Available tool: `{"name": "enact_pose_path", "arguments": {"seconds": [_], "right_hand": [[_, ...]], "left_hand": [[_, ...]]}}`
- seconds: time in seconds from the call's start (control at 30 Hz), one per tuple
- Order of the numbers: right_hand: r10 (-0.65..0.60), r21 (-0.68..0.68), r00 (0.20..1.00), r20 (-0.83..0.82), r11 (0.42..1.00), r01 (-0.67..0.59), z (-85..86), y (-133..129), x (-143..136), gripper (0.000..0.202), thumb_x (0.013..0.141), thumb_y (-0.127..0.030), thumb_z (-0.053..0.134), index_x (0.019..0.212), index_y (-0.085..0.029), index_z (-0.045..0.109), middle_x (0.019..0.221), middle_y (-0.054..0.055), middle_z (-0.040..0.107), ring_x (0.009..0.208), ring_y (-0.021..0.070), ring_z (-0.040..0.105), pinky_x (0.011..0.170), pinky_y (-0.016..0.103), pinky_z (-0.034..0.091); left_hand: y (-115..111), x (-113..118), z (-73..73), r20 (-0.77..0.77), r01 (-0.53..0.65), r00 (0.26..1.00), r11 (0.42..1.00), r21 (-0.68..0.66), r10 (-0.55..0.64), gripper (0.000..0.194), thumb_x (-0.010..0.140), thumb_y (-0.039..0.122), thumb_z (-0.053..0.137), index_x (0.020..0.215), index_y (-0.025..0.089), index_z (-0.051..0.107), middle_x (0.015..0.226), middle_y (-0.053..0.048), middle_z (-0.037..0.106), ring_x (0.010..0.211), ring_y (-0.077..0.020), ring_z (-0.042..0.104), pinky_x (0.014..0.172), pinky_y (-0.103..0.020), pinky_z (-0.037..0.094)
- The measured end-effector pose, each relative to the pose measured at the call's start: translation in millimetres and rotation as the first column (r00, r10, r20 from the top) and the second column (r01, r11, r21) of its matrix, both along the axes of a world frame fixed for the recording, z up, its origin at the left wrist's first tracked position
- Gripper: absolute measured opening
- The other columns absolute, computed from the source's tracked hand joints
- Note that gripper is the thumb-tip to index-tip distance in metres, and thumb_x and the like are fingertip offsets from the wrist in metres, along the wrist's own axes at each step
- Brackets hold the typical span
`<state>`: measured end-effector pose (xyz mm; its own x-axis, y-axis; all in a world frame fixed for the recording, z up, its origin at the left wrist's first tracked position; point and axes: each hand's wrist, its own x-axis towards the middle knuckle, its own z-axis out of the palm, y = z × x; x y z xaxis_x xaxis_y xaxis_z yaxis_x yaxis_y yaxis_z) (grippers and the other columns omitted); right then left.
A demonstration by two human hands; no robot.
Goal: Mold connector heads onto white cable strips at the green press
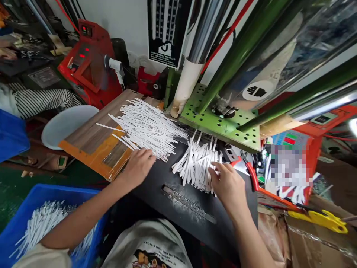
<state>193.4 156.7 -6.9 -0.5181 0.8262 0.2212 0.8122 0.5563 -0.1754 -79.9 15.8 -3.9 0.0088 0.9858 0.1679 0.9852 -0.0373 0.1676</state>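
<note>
My printed shirt [147, 243] is nearest. The blue bin [46, 188], loaded with loose white strips, sits low on the left, partly covered by my left forearm. The slotted bar [188, 204] lies diagonally on the black surface [156, 193], between my forearms, with pale powder around it.

My right hand [229, 183] is partly open: fingers bent, thumb and forefinger slightly apart, at the right side of the smaller strip pile [195, 163]. That pile lies on the surface, left of the hand; I cannot tell whether a strip is in contact with the fingertips. My left hand [141, 163] is palm down with fingers curled, at the near edge of the larger strip pile [152, 128]. This pile extends forward from the fingers, across the wood-patterned board [93, 130] and onto the surface. The hand hides its underside, so I cannot tell whether it grips anything.

The red-handled pliers [251, 173] lie just beyond and right of my right hand. The yellow-handled tool [320, 219] is farther right. The perforated green plate [220, 121] and its green columns stand directly behind the smaller pile and limit forward reach. The white basin [67, 124] and a red machine [89, 61] stand beyond the board, left.
</note>
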Motion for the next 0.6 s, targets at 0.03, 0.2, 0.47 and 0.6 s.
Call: {"name": "enact_pose_path", "arguments": {"seconds": [0.03, 0.2, 0.47, 0.6], "right_hand": [[0.090, -0.033, 0.996, 0.000, 0.995, -0.089, 5.7, 0.6, -17.5, 0.025, 0.093, -0.029, 0.050, 0.103, -0.018, 0.070, 0.089, 0.009, 0.066, 0.071, 0.0202, 0.062, 0.062, 0.029, 0.043], [0.286, -0.225, 0.951, 0.120, 0.941, -0.255, 15.6, 19.6, -120.5, 0.023, 0.096, -0.019, 0.048, 0.092, -0.014, 0.071, 0.100, 0.012, 0.066, 0.093, 0.0213, 0.064, 0.078, 0.028, 0.045], [0.355, -0.256, 0.910, 0.216, 0.920, -0.298, 24.3, 6.2, -126.2, 0.017, 0.090, -0.009, 0.052, 0.103, -0.011, 0.063, 0.093, 0.012, 0.066, 0.085, 0.0228, 0.063, 0.071, 0.029, 0.041], [0.267, -0.077, 0.907, 0.326, 0.964, -0.256, 40.2, -35.7, -53.9, 0.017, 0.085, -0.004, 0.051, 0.090, -0.014, 0.065, 0.091, 0.014, 0.062, 0.083, 0.0266, 0.057, 0.069, 0.034, 0.038]], "left_hand": [[-2.1, -12.7, -2.7, -0.046, 0.034, 0.998, 0.999, 0.019, -0.033, 0.013, 0.094, 0.013, 0.051, 0.090, 0.018, 0.063, 0.092, -0.006, 0.060, 0.092, -0.0228, 0.053, 0.081, -0.036, 0.039], [12.5, -31.7, -10.0, -0.049, 0.177, 0.983, 0.982, 0.059, -0.174, 0.022, 0.099, 0.018, 0.044, 0.087, 0.018, 0.062, 0.090, -0.005, 0.061, 0.088, -0.0198, 0.054, 0.080, -0.036, 0.037], [28.8, -1.6, 30.4, 0.496, 0.084, 0.823, 0.923, 0.375, -0.276, 0.020, 0.100, 0.020, 0.045, 0.091, 0.018, 0.063, 0.083, -0.002, 0.063, 0.076, -0.0116, 0.059, 0.071, -0.025, 0.048], [19.1, 5.6, 35.4, 0.845, -0.074, 0.503, 0.964, 0.254, -0.184, 0.023, 0.100, 0.024, 0.046, 0.112, 0.017, 0.065, 0.090, -0.004, 0.068, 0.075, -0.0113, 0.066, 0.072, -0.026, 0.055]]}}
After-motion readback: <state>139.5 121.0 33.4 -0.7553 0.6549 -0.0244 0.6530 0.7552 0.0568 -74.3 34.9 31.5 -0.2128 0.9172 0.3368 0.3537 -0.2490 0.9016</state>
